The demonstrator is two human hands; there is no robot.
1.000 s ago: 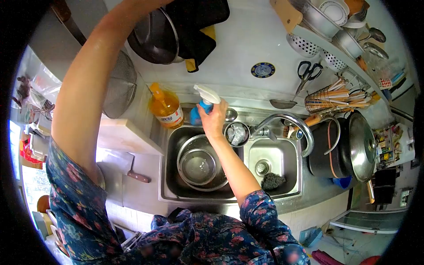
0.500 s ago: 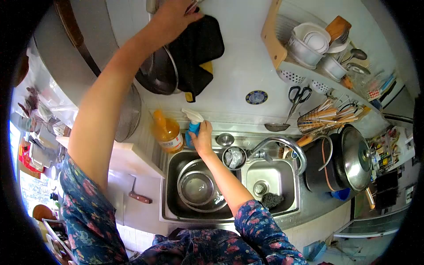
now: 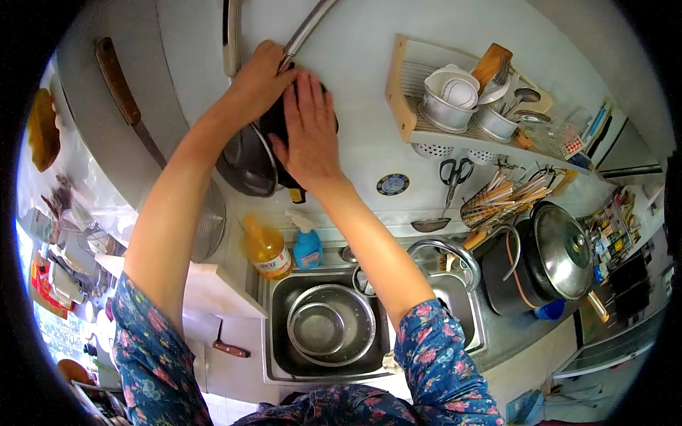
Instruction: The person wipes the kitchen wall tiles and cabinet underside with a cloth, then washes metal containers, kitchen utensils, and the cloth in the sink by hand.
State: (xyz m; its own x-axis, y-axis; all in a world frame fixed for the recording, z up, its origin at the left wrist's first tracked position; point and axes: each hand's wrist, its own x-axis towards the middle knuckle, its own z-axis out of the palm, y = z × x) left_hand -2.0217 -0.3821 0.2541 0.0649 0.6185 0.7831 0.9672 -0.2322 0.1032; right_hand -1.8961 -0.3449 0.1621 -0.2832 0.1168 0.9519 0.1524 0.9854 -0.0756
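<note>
My left hand (image 3: 264,79) is closed around the lower part of a long metal handle (image 3: 307,30) that rises to the top edge. What the handle belongs to is hidden by my hands. My right hand (image 3: 310,135) lies flat, fingers stretched, over a black cloth-like piece (image 3: 273,122) on the wall. Dark pans (image 3: 247,167) hang just below and left of my hands. Under them stand a blue spray bottle (image 3: 307,250) with a white head and a bottle of orange liquid (image 3: 267,248).
The double sink (image 3: 274,362) holds nested metal bowls (image 3: 316,329). A wall shelf (image 3: 399,92) with white pots is on the right, above scissors (image 3: 455,172) and a chopstick basket (image 3: 477,207). A large lidded pot (image 3: 517,273) stands right of the faucet (image 3: 462,255); a knife (image 3: 231,348) lies left.
My right hand has let go of the spray bottle and moved up to the black piece. My left hand has come lower with the metal handle, and the view has shifted.
</note>
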